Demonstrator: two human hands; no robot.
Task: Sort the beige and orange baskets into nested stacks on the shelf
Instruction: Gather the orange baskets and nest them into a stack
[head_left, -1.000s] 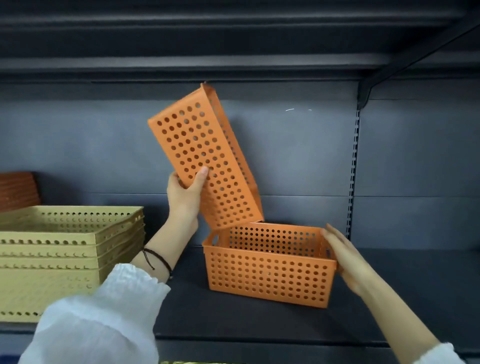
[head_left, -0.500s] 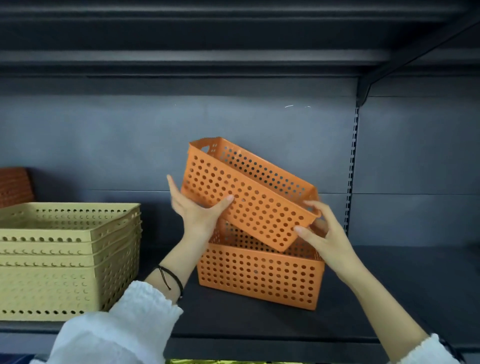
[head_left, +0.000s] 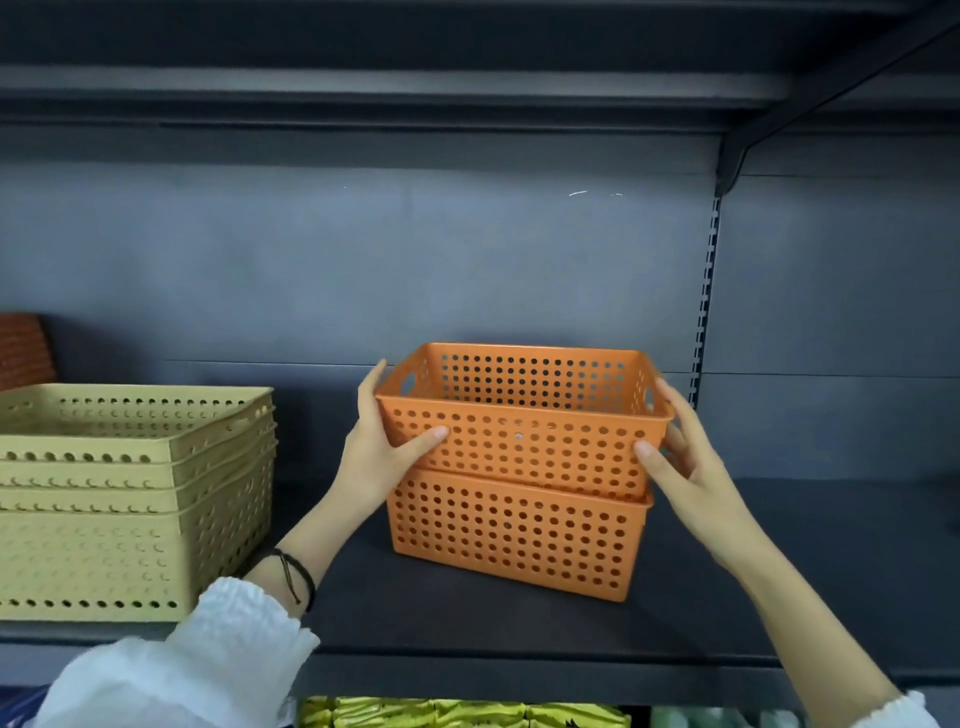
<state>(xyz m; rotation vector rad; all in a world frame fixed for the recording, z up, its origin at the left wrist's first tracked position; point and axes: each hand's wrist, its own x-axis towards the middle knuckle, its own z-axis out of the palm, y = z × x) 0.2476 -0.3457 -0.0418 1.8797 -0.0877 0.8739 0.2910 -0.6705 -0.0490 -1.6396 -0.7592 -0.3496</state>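
An orange perforated basket (head_left: 524, 447) sits level, partly lowered into a second orange basket (head_left: 511, 540) that stands on the dark shelf (head_left: 519, 623). My left hand (head_left: 382, 452) grips the upper basket's left end, thumb across its front. My right hand (head_left: 680, 457) grips its right end in the same way. A nested stack of several beige baskets (head_left: 119, 499) stands on the shelf at the left.
Another orange basket (head_left: 23, 351) shows partly behind the beige stack at the far left. A slotted upright (head_left: 704, 312) and a bracket stand at the back right, with another shelf overhead. Yellow-green packets (head_left: 457, 714) lie on the shelf below.
The upper orange basket came down from tilted upright in my left hand to level inside the lower one. My right hand moved from the lower basket's end onto the upper basket.
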